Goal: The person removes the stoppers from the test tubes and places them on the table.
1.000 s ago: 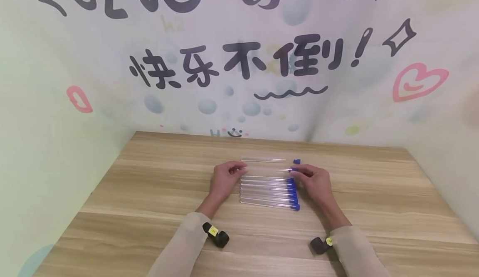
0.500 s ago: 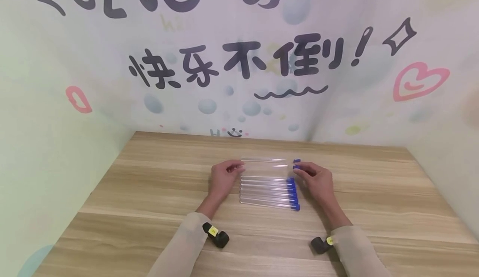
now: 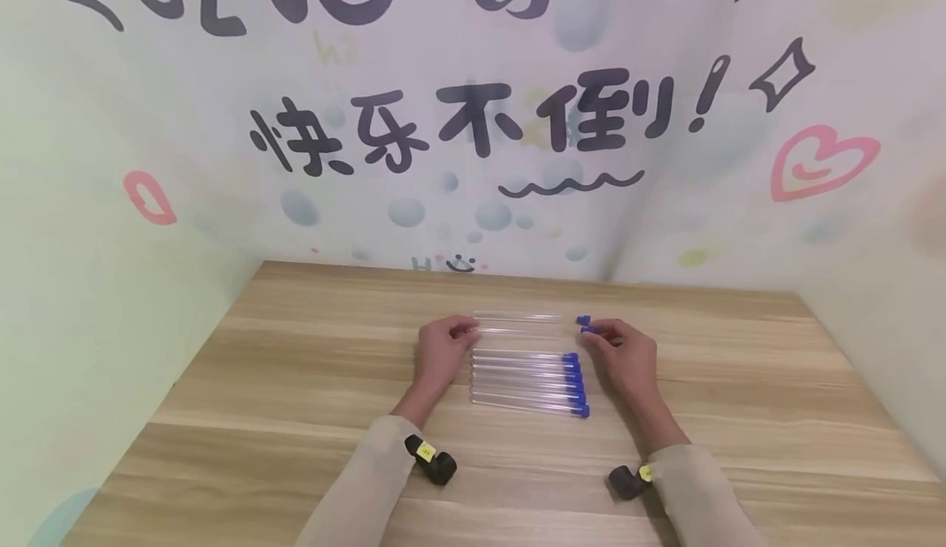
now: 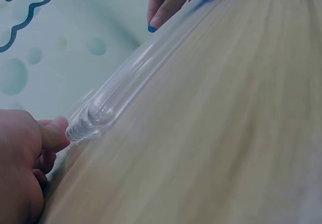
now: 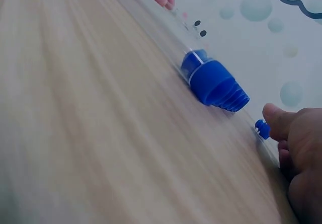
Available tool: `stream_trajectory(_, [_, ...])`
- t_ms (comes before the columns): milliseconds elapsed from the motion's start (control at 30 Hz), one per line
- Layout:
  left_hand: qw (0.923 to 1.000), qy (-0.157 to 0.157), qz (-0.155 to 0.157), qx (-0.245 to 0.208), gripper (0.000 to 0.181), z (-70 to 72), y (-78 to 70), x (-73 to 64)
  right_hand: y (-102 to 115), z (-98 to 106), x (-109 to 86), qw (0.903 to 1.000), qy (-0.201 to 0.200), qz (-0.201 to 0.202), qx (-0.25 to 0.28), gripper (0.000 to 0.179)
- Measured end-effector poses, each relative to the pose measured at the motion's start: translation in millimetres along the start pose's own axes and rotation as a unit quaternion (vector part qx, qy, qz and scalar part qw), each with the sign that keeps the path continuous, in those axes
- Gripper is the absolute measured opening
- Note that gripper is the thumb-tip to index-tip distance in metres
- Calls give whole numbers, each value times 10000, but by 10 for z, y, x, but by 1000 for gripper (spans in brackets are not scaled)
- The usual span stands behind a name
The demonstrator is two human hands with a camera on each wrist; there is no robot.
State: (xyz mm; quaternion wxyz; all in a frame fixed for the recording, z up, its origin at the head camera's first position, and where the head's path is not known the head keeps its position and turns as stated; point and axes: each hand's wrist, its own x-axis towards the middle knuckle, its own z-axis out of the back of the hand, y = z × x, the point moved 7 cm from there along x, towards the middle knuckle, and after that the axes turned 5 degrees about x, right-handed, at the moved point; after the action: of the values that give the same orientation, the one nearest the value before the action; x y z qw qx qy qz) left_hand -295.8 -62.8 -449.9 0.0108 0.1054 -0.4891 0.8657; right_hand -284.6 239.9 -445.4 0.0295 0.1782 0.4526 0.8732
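While the wood-grain table point(image 3: 296, 350) spreads beneath everything, a row of capped tubes point(image 3: 521, 379) lies on it between the forearms, blue ends to the right. Beyond that row, the left hand point(image 3: 441, 356) pinches the left tip of an uncapped tube point(image 3: 517, 333), and the right hand point(image 3: 626, 358) stands past its other end, apart from it, so the left is nearer. The tube's long axis runs side to side, roughly parallel to the row, its bare end pointing right; whether it rests on the wood or is slightly raised, I cannot tell. Just behind lies a second bare tube point(image 3: 517, 317). Smallest, the blue cap point(image 3: 587, 330) pinched by the right hand sits roughly in line with the bare end, a gap between; a loose cap point(image 3: 584, 319) lies beside it.
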Motion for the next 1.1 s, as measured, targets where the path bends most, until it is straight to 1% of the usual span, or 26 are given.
stream_trajectory(100, [10000, 22, -10, 80, 14, -6, -12, 10, 1, -18, 23, 10000, -35, 4, -93, 21])
stream_trajectory(267, [9995, -92, -90, 300, 14, -18, -36, 17, 9, -48, 42, 9998, 189, -54, -16, 23])
stream_trajectory(367, [9989, -104, -85, 440, 13, -26, -41, 21, 14, -67, 48, 9995, 307, -64, 25, 23])
stream_trajectory(533, [9974, -60, -93, 711, 13, -42, -55, 37, -12, -97, 65, 9992, 397, -101, -26, 24])
stream_trajectory(700, [9957, -109, -95, 918, 14, -49, -59, 51, -20, -118, 75, 9989, 463, -110, 13, 25])
stream_trajectory(800, [9952, -161, -147, 955, 15, -50, -66, 54, -16, -115, 74, 9989, 455, -79, 34, 25])
stream_trajectory(900, [9950, -194, -191, 958, 15, -52, -78, 55, -20, -114, 68, 9988, 475, -130, 27, 25])
stream_trajectory(1100, [9945, -243, -143, 1005, 16, -50, -89, 67, -24, -109, 67, 9989, 435, -191, 15, 24])
